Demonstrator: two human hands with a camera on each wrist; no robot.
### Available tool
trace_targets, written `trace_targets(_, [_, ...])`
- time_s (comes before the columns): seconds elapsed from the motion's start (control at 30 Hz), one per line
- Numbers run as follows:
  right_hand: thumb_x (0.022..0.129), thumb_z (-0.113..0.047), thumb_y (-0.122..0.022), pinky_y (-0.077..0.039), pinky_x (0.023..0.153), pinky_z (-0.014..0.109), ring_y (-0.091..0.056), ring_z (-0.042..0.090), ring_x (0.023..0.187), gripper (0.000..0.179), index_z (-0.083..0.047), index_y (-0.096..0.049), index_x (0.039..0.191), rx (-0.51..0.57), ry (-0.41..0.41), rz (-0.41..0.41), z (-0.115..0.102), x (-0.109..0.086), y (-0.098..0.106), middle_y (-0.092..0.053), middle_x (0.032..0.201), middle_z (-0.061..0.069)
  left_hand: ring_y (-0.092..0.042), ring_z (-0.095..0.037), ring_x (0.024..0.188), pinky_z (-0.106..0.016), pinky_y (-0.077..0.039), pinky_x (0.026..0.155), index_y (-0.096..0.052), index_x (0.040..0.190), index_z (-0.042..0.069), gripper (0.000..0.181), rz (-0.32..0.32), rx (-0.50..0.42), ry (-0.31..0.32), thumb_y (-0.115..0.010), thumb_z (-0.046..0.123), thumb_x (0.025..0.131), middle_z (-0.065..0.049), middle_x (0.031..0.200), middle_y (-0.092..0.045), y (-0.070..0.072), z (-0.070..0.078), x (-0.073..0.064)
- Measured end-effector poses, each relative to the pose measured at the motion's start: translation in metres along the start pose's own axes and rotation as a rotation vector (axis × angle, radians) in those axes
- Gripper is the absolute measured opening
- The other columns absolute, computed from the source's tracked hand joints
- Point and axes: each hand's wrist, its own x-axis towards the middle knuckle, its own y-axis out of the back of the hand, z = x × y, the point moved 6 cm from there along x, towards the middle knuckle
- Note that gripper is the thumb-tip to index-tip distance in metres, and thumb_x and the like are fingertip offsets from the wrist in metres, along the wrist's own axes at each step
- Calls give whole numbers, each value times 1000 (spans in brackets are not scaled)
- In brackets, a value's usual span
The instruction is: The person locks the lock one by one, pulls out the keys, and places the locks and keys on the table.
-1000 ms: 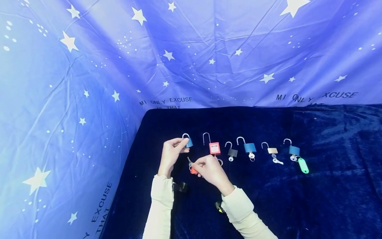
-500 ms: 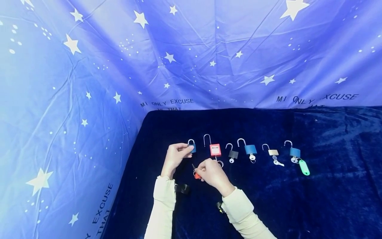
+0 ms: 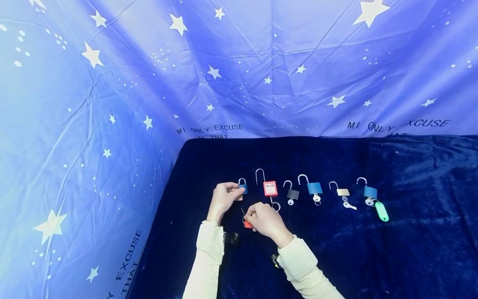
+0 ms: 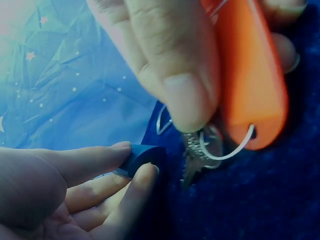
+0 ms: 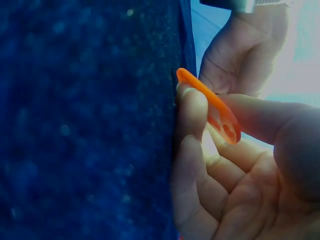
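Observation:
In the head view my left hand (image 3: 224, 200) pinches a small blue padlock (image 3: 243, 188) by its body, at the left end of a row of padlocks. Both legs of its shackle appear to run down into the body. In the left wrist view, thumb and fingertips grip the lock's blue body (image 4: 145, 156). Nearer the front edge, my right hand (image 3: 268, 222) holds an orange key tag (image 3: 248, 224) between thumb and fingers. A key (image 4: 196, 159) hangs from the tag's wire ring, apart from the lock. The right wrist view shows the orange tag (image 5: 210, 102) edge-on.
To the right lie several padlocks with raised shackles: red (image 3: 270, 188), dark grey (image 3: 293, 194), blue (image 3: 315, 188), brass (image 3: 342, 192) and another blue one (image 3: 370, 192) with a green tag (image 3: 381, 211). Dark blue velvet cloth (image 3: 418, 249) covers the table; a starry curtain (image 3: 239, 83) hangs behind.
My left hand has come toward the front and right with the blue padlock, nearer the red one. My right hand has shifted slightly the same way, still holding the orange tag and key.

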Motion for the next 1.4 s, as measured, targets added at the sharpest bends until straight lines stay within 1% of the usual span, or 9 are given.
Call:
trace_targets(0.17, [89, -16, -70, -42, 50, 26, -56, 3, 46, 22, -17, -66, 67, -16, -19, -8, 0, -1, 0, -61, 52, -10, -73, -21, 68, -28, -62, 66, -71, 102, -9, 19, 13, 53, -11, -71, 5, 89, -21, 88, -74, -2, 0, -1])
trace_targets(0.3, [90, -18, -70, -42, 50, 27, -56, 3, 47, 23, -18, -65, 68, -32, -32, -13, 1, -1, 0, -62, 53, -10, -73, -20, 67, -28, -61, 64, -71, 102, -8, 19, 25, 87, -13, -72, 7, 90, -20, 87, -74, -3, 0, 0])
trace_targets(0.43, [88, -20, -72, -41, 49, 28, -54, 4, 47, 24, -20, -63, 66, -77, -34, 18, 1, -2, 1, -60, 51, -12, -71, -17, 62, -27, -61, 60, -72, 100, -6, 20, 35, 129, -19, -72, 11, 90, -17, 84, -75, -3, -2, 0])
trace_targets(0.57, [85, -23, -75, -39, 46, 29, -51, 9, 51, 26, -21, -61, 63, -135, -42, 58, 2, -4, 1, -57, 56, -11, -68, -14, 58, -26, -60, 57, -73, 99, -4, 21, 46, 178, -30, -72, 16, 91, -14, 80, -75, -4, -3, 0])
trace_targets(0.67, [85, -24, -76, -39, 46, 30, -50, 11, 53, 27, -21, -60, 63, -153, -45, 74, 1, -4, 3, -57, 59, -9, -67, -12, 56, -25, -59, 56, -73, 97, -3, 21, 60, 199, -40, -73, 18, 91, -13, 78, -74, -3, -3, -1])
trace_targets(0.8, [84, -22, -77, -39, 46, 30, -51, 12, 52, 27, -19, -59, 64, -159, -40, 89, 0, -4, 5, -57, 58, -8, -65, -10, 55, -25, -58, 55, -73, 96, -2, 20, 79, 199, -48, -73, 18, 91, -12, 75, -73, -2, -3, 0])
trace_targets(0.93, [84, -20, -77, -38, 46, 29, -49, 11, 51, 26, -18, -59, 66, -156, -27, 97, 0, -3, 5, -55, 56, -9, -65, -10, 54, -25, -58, 54, -73, 96, -2, 20, 82, 188, -49, -73, 17, 91, -12, 75, -73, -2, -3, 1])
trace_targets(1.23, [85, -14, -74, -35, 44, 27, -48, 7, 45, 20, -18, -63, 68, -110, 12, 75, -5, -2, 7, -53, 48, -11, -67, -13, 55, -25, -59, 54, -73, 100, -4, 22, 96, 199, -49, -72, 17, 92, -13, 76, -74, -1, -1, 2])
trace_targets(1.4, [84, -11, -72, -33, 43, 26, -46, 8, 44, 19, -19, -65, 68, -121, 26, 81, -4, -1, 7, -49, 48, -11, -69, -16, 56, -24, -58, 53, -73, 102, -4, 21, 123, 197, -60, -72, 14, 91, -13, 75, -74, 2, 0, 2])
